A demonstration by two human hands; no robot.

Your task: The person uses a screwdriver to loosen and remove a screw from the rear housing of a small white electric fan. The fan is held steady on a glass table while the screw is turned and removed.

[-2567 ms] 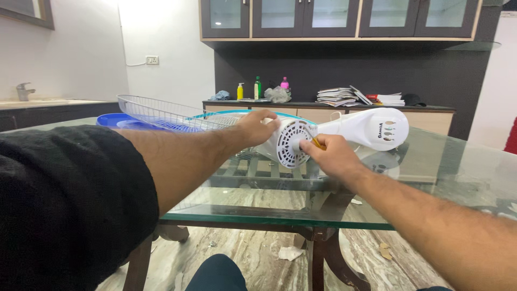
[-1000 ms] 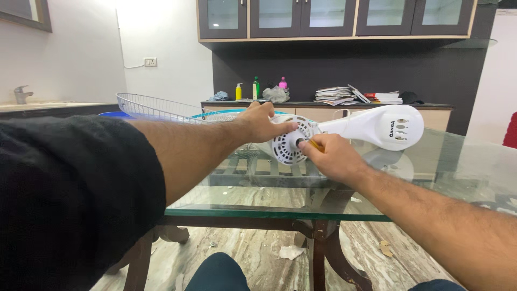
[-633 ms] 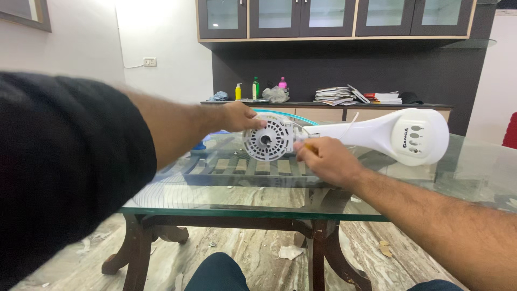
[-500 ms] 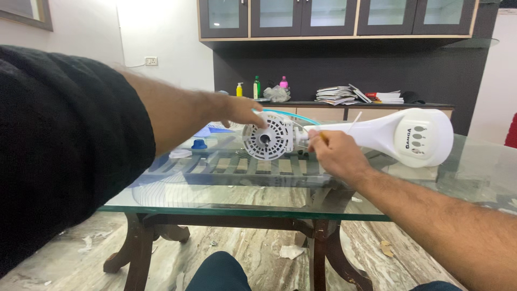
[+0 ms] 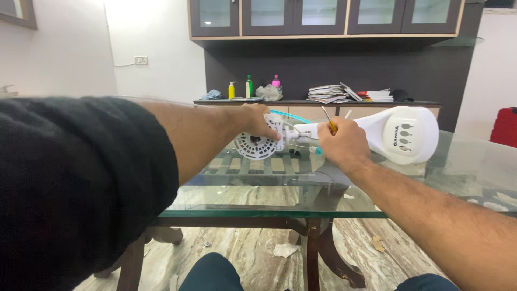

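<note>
A white plastic fan body point(image 5: 401, 134) lies on its side on the glass table point(image 5: 258, 202), its round slotted motor housing point(image 5: 253, 146) at the left end. My left hand point(image 5: 261, 119) grips the top of that housing. My right hand point(image 5: 342, 143) rests on the neck of the fan and holds a thin yellow-handled tool point(image 5: 328, 117), its tip pointing up. A turquoise wire point(image 5: 283, 114) curves behind the housing.
A dark sideboard point(image 5: 323, 102) stands against the back wall with bottles point(image 5: 249, 86) and stacked papers point(image 5: 331, 92). Glass-fronted cabinets point(image 5: 323, 16) hang above. A red object point(image 5: 506, 126) sits at the far right. Paper scraps point(image 5: 283, 249) lie on the floor under the table.
The wire basket and blue tray at the left have left the view as my head turned. My left hand has shifted to the top of the motor housing. My right hand stays on the fan's neck.
</note>
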